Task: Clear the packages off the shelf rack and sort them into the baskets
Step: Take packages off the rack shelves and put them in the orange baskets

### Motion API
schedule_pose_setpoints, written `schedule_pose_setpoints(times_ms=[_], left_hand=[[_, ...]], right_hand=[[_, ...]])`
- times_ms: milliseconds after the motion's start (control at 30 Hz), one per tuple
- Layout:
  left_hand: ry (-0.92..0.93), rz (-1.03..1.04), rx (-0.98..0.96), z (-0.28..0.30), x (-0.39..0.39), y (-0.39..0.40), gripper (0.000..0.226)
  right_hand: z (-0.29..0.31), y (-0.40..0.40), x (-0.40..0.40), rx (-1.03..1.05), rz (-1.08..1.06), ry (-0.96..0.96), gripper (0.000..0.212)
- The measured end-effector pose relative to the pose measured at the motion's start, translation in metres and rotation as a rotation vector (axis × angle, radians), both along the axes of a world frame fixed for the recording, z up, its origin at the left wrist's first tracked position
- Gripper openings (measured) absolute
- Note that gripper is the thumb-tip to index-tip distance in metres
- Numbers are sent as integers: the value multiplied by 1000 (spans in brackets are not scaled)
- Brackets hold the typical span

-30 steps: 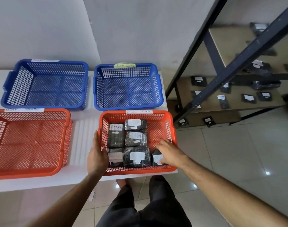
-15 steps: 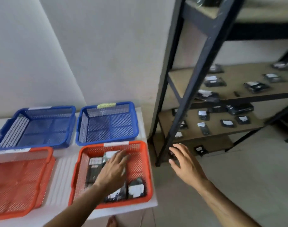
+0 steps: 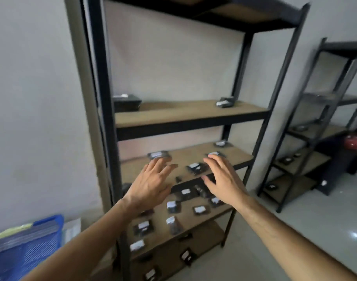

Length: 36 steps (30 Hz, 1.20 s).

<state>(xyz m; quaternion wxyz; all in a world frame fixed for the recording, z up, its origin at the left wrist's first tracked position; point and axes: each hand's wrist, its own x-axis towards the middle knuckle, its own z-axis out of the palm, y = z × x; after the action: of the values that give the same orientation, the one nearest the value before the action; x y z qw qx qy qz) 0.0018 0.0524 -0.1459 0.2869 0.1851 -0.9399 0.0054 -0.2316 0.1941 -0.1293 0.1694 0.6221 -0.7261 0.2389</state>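
Both hands up in front of the shelf rack (image 3: 104, 122), palms down, fingers spread and straight, holding nothing.

Left hand (image 3: 151, 183): fingertips over the near edge of the third board from the top, just short of a black package with a white label (image 3: 159, 155) at the board's left. Can't tell if it touches; frame is motion-blurred.

Right hand (image 3: 224, 179): fingertips reach just beside another labelled package (image 3: 215, 154) further right on the same board. Contact unclear.

Between the two hands on that board: one more package (image 3: 196, 167), plus a small dark item (image 3: 178, 179) near the front edge, too blurred to identify. A fourth package (image 3: 221, 143) sits at the back right corner.

Board above: a dark box (image 3: 127, 102) at the left, a small package (image 3: 225, 102) at the right, well apart.

Board below the hands: several black labelled packages scattered flat, e.g. (image 3: 174, 206), (image 3: 201, 209), (image 3: 143, 227), (image 3: 172, 223). More on the lowest boards, e.g. (image 3: 186, 256).

Blue basket (image 3: 31, 246) in the bottom-left corner, partly cut off, with a yellowish label on its rim. It sits left of the rack, well apart from both hands.

Second black rack (image 3: 315, 122) to the right by the wall, a few small dark items on its boards. Red object (image 3: 356, 142) behind it at the frame edge, unclear what it is. Glossy tiled floor (image 3: 315, 230).
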Motion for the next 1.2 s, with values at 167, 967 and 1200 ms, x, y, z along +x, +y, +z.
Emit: schedule_pose_setpoints(times_ms=[167,967,1200], left_hand=[[32,-2,-125,64,-98,-22,68],[105,640,-325,36,-316,-135,61],[154,755,-368,32,-324,-136,61]], right_hand=[[54,1,-81,-121,-59,28,51],[117,-197,-410,-124,142,-301,32],[124,-272,-476,-9,171,-419,42]])
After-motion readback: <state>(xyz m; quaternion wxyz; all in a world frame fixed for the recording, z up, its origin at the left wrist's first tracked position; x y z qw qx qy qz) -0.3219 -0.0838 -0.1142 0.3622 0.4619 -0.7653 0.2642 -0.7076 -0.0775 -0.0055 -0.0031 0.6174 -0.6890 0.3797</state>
